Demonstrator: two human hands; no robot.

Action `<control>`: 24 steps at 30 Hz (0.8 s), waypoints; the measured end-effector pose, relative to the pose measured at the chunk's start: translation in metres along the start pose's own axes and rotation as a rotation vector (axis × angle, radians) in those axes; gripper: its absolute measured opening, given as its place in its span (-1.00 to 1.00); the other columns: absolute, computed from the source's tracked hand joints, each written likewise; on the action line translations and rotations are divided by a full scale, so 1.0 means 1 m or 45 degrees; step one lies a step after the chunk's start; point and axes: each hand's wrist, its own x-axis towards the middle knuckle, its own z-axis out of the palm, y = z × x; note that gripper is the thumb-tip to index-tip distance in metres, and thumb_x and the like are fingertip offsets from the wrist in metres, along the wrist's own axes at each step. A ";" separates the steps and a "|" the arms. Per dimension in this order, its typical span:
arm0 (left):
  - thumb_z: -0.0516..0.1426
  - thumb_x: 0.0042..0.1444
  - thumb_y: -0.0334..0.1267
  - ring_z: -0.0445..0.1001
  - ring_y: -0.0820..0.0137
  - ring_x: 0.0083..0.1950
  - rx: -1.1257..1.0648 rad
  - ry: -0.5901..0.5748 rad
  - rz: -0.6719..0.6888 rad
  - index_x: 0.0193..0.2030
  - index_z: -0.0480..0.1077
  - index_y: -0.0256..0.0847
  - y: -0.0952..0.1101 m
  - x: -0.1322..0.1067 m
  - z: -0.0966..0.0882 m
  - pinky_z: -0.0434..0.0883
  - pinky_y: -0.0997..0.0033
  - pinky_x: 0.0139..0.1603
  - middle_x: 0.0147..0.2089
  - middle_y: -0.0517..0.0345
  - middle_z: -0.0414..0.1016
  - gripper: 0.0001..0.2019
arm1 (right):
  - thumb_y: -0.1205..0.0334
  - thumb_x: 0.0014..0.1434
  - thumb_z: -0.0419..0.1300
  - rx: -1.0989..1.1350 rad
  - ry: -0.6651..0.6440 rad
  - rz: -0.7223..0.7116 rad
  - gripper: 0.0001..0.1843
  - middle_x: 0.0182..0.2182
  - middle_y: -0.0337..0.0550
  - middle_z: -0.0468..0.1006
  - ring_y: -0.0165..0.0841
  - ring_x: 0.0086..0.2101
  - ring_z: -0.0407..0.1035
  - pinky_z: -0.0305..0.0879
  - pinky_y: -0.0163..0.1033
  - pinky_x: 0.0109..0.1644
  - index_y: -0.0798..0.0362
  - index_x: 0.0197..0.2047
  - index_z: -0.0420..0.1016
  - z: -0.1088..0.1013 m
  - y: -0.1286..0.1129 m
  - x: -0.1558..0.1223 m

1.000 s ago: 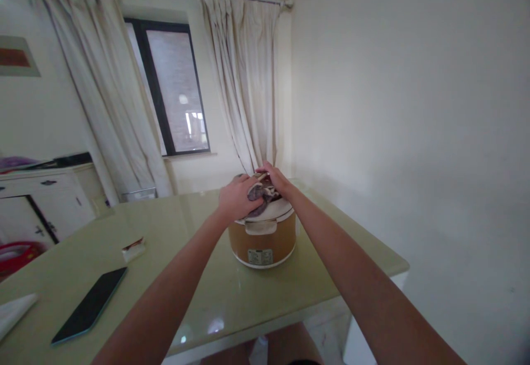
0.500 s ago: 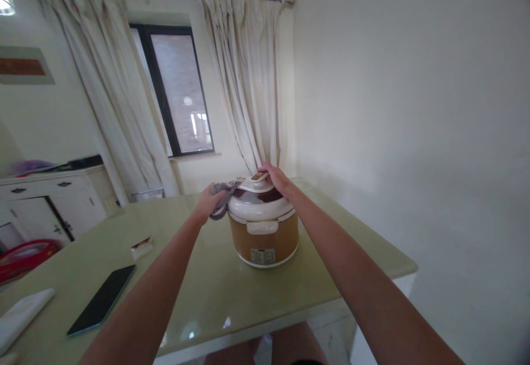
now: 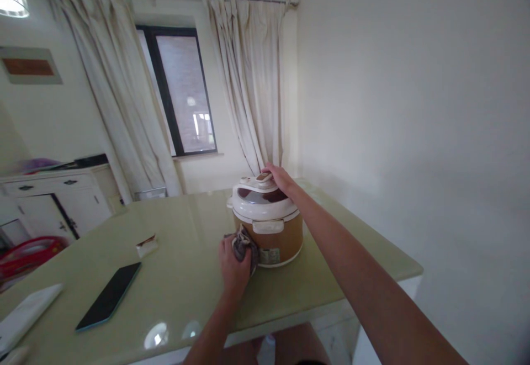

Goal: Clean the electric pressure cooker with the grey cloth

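A rice cooker [image 3: 285, 235] with a tan body and a white lid [image 3: 260, 207] stands upright on the pale green table [image 3: 186, 276]. My left hand [image 3: 234, 263] is closed on a grey cloth [image 3: 245, 246], which presses against the lower left of the cooker's body. Part of the cloth is hidden behind my fingers. On top of the lid, my right hand [image 3: 277, 176] rests with its fingers curled over the back of the lid handle [image 3: 264, 177]; its fingertips are partly hidden.
To the left lie a dark tablet or phone [image 3: 110, 296], a small white packet [image 3: 147, 245] and a white flat object [image 3: 31, 315]. A wall [image 3: 393, 133] rises along the right side. A red basket [image 3: 31, 254] and a white cabinet [image 3: 58, 199] stand beyond the table's left side.
My left hand has moved with the cloth from the lid's left side down to the cooker's lower body. My right hand stays on the lid handle. The view has shifted slightly.
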 end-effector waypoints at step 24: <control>0.30 0.18 0.02 0.43 -0.02 0.16 0.567 -0.381 1.032 0.05 0.53 0.01 0.132 0.058 -0.056 0.35 -0.05 0.16 0.13 -0.06 0.55 -0.66 | -0.37 0.39 0.03 -0.001 -0.001 0.010 -0.32 -0.07 -0.03 0.74 -0.11 0.07 0.52 0.31 -0.06 0.25 0.01 -0.16 0.75 0.001 -0.002 -0.002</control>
